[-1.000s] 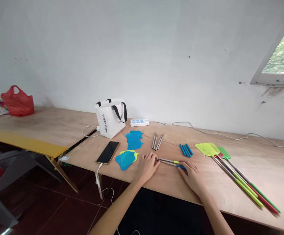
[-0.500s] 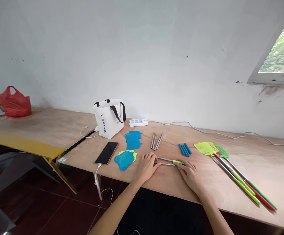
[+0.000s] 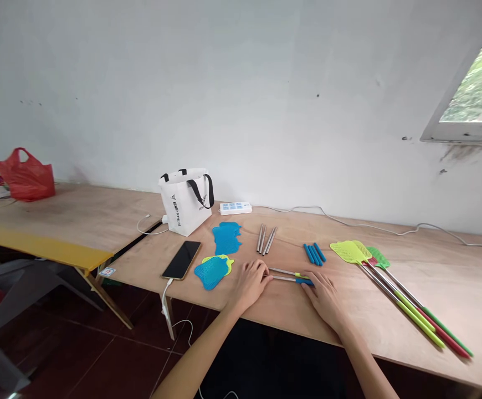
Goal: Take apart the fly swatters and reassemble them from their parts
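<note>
Two thin metal rods [image 3: 283, 278] lie side by side near the table's front edge, between my two hands. One ends in a yellow-green handle [image 3: 301, 275], the other in a blue handle [image 3: 304, 281]. My left hand [image 3: 251, 281] is closed over the rods' left ends, hiding them. At the other side, my right hand [image 3: 323, 295] has its thumb and fingers closed on the blue handle and covers part of the yellow-green one. Beyond the hands lie several loose metal tubes [image 3: 266, 240] and several blue handle sleeves [image 3: 314, 254].
Blue flyswatter heads [image 3: 226, 238] lie left of the tubes, with a blue mesh head [image 3: 211, 274] over a yellow one nearer. A phone [image 3: 181, 260], white bag [image 3: 186, 202] and power strip [image 3: 235, 208] stand left. Whole flyswatters [image 3: 394, 293] lie right.
My right thumb and fingers have shifted slightly to the right, so more of the blue handle shows. The left hand stays in place over the rod ends.
</note>
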Demonstrator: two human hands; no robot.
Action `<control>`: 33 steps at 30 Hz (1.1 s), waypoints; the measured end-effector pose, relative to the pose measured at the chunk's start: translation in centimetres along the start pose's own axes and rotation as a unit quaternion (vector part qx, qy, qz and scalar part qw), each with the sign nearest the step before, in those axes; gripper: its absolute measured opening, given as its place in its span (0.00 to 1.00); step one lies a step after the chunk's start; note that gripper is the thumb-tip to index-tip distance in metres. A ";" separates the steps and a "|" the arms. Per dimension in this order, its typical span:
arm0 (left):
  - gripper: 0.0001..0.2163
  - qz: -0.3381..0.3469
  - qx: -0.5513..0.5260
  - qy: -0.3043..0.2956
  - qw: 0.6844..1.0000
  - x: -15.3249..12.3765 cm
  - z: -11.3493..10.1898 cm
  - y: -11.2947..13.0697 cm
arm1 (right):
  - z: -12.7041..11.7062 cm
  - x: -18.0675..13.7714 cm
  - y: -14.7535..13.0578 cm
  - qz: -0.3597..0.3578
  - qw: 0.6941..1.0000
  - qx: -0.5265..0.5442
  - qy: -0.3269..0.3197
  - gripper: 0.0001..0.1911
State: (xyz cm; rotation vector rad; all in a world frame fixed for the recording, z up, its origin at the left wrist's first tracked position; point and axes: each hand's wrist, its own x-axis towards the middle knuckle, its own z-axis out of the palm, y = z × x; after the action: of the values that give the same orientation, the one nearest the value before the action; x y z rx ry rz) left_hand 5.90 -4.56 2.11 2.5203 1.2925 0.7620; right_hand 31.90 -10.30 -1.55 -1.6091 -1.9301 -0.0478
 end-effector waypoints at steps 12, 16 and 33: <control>0.04 0.010 -0.008 0.005 1.000 0.0 0.1 -0.1 | -0.2 0.0 -0.8 0.018 1.000 0.013 -0.009 0.17; 0.03 0.033 -0.034 -0.006 0.999 0.0 -0.1 0.2 | -0.3 0.0 -0.9 0.006 1.000 -0.001 -0.013 0.17; 0.10 0.124 -0.074 -0.041 0.989 -0.1 -0.5 0.3 | 0.7 -0.3 -6.8 -0.087 0.995 -0.039 -0.025 0.16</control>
State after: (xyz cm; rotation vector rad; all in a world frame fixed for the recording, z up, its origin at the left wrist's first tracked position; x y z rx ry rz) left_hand 5.79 -4.83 2.64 2.5876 0.8726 0.7615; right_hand 25.52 -12.04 0.16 -1.5004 -2.1259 -0.1578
